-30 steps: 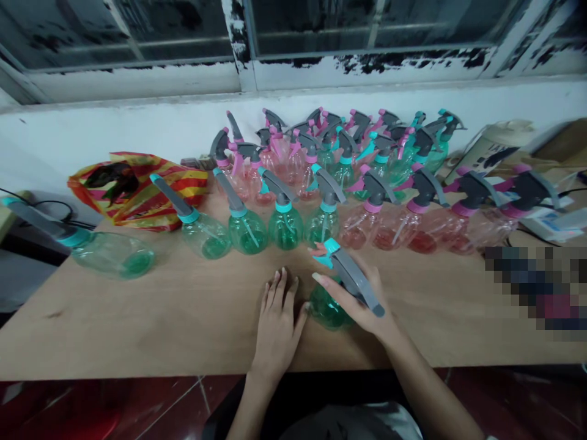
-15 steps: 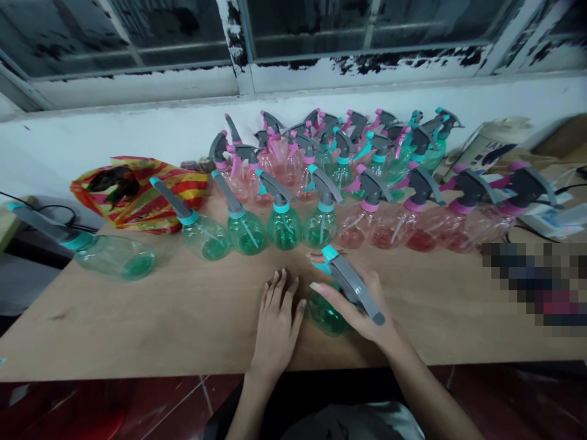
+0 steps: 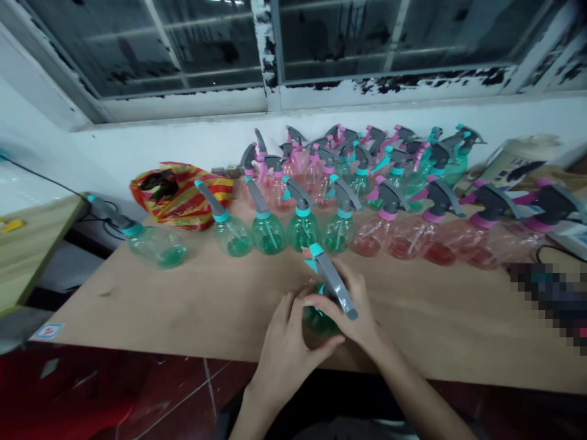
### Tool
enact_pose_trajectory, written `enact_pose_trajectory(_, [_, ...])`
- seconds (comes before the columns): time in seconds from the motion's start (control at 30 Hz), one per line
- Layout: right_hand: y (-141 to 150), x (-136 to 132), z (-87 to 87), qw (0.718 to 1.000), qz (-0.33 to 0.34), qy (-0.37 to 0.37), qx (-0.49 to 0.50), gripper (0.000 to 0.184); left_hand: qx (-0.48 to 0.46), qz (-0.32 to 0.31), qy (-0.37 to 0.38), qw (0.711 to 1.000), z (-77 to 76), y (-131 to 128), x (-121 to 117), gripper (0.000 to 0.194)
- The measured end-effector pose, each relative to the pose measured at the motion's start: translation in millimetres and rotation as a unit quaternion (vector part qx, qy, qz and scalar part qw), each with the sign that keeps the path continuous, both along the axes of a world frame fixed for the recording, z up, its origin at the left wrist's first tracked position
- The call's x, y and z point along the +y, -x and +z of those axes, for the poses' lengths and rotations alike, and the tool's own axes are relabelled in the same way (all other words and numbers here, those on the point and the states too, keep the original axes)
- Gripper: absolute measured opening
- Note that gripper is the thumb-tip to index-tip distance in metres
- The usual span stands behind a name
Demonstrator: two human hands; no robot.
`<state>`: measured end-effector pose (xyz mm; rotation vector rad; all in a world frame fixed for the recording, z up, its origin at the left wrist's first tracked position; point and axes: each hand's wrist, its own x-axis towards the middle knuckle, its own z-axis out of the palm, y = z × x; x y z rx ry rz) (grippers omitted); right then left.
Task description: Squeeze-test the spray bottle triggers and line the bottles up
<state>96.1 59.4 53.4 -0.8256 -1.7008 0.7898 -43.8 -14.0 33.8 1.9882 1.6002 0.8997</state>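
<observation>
A green spray bottle with a grey and turquoise trigger head stands near the table's front edge, in front of me. My right hand is closed around its neck, just under the spray head, with the fingers partly hidden behind it. Around the bottle's lower body curves my left hand, thumb on the near side and fingertips on the far side. Beyond both hands runs a row of more spray bottles, green ones on the left and pink ones on the right.
Many more pink and green spray bottles crowd against the wall. A red and yellow plastic bag lies at back left, near a green bottle set apart. A white container leans at back right. A red stool is below left.
My left hand has gone from lying flat on the table to wrapping round the bottle's body. The right hand keeps its hold. The view has swung left.
</observation>
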Motion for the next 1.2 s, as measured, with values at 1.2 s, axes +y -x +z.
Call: enact_pose_trajectory(1.2, [127.3,49.8,11.2,0.982,-0.044,-0.031,-0.184,0.038,0.266,0.214,-0.232,0.911,-5.7,249.9,65.6,0.047])
